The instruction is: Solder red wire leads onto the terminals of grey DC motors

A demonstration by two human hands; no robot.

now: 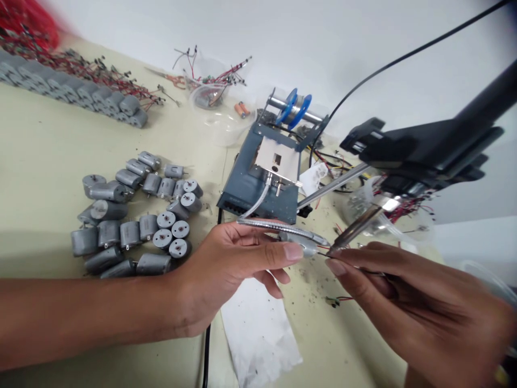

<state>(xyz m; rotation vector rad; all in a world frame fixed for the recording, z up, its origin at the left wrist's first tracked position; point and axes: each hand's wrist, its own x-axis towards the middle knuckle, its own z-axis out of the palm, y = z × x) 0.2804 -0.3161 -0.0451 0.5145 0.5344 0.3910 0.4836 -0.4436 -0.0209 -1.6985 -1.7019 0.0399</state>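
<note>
Where the left hand closes, head view: its thumb and fingers grip a small grey cylindrical metal motor, held above the table near the middle of the picture.
Right hand: thumb and forefinger pinched on a thin dark strand beside the motor's right end; too small to tell whether wire or tool.
Iron: a long-barrelled metal soldering iron, angled down from a black clamp, its tip just beside the right fingertips; contact cannot be told.
Tube: a ribbed silvery flexible tube curves from a dark blue-grey metal box past the left hand, ending near the iron's tip.
Spool: a blue-flanged spool of silvery wire sits at the box's far end.
Motors: loose grey metal motors stand and lie left of the box; a stacked row of grey motors lies farther back, beside tangled red-and-black wires.
Paper: a creased white sheet lies below the left hand.
</note>
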